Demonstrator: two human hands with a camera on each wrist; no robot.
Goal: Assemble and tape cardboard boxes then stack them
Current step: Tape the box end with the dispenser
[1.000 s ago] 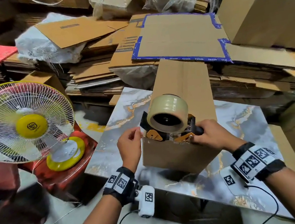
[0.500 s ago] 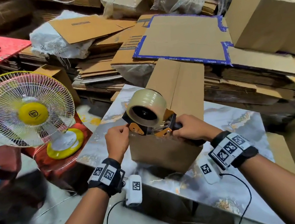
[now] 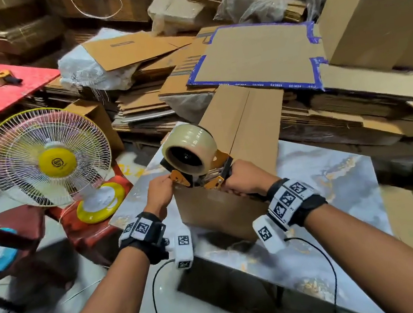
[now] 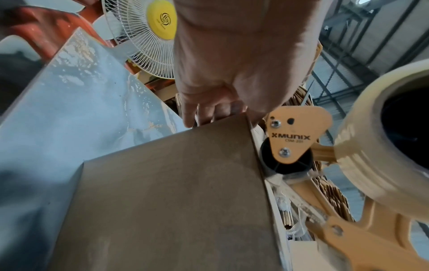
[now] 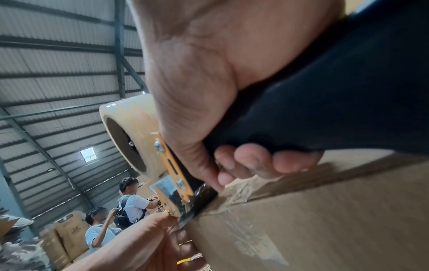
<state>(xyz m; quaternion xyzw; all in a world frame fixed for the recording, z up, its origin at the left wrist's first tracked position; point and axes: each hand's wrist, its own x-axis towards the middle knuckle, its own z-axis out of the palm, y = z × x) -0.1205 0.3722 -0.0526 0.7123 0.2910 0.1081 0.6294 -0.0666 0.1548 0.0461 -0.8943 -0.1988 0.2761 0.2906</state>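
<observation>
The box lies on the table, its flaps folded but the long seam seems not yet taped. The right hand grips the tape gun at the near edge, where some tape already sticks. The left hand pinches the corner there; taping and stacking remain.

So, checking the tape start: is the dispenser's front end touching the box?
Touching. In the right wrist view the tape dispenser front end presses on the cardboard box near edge, clear tape beneath.
</observation>
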